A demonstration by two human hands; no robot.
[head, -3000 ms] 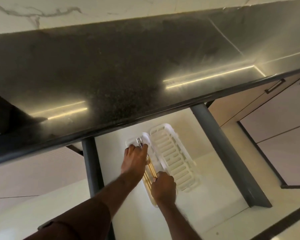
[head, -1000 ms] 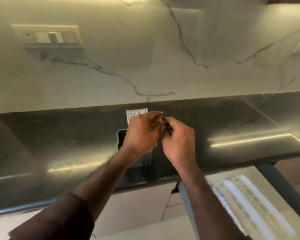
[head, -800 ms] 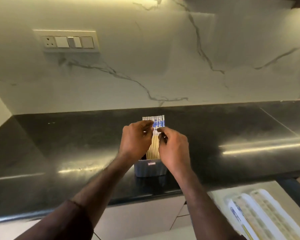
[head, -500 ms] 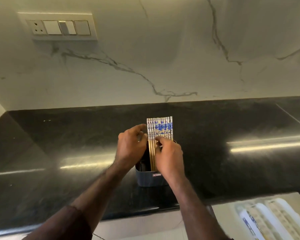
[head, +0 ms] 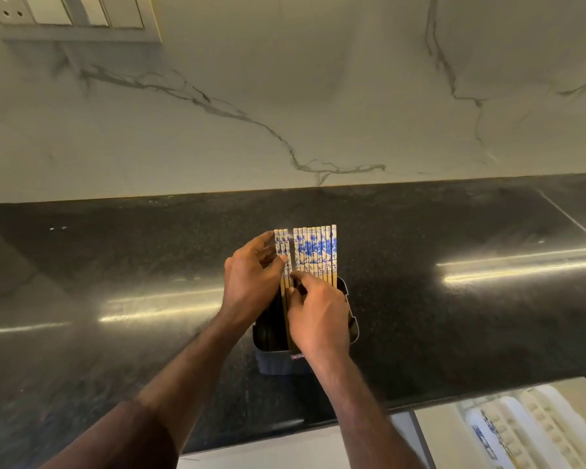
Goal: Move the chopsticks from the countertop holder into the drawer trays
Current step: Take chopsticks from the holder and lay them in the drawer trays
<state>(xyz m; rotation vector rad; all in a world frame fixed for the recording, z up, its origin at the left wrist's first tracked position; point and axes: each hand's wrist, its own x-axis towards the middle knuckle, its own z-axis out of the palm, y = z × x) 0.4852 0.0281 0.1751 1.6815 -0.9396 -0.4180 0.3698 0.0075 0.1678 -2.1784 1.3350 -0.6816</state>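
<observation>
A dark grey holder (head: 351,324) stands on the black countertop (head: 115,265) and holds a row of wooden chopsticks (head: 315,253) with blue-and-white tops. My left hand (head: 251,282) pinches three chopsticks (head: 281,245) at the row's left end, split off by a narrow gap. My right hand (head: 318,316) rests over the holder, its fingertips at the gap against the larger group. White slotted trays (head: 535,431) lie in the open drawer at the bottom right; a blue-topped chopstick (head: 484,438) lies in the left tray.
A marble backsplash (head: 285,96) rises behind the counter, with a switch panel (head: 75,15) at the top left. The counter's front edge runs along the bottom, with pale cabinet fronts (head: 285,451) below it.
I have come up from the drawer tray to the holder. Over the last half second my left hand has pulled three chopsticks leftward, away from the rest of the row.
</observation>
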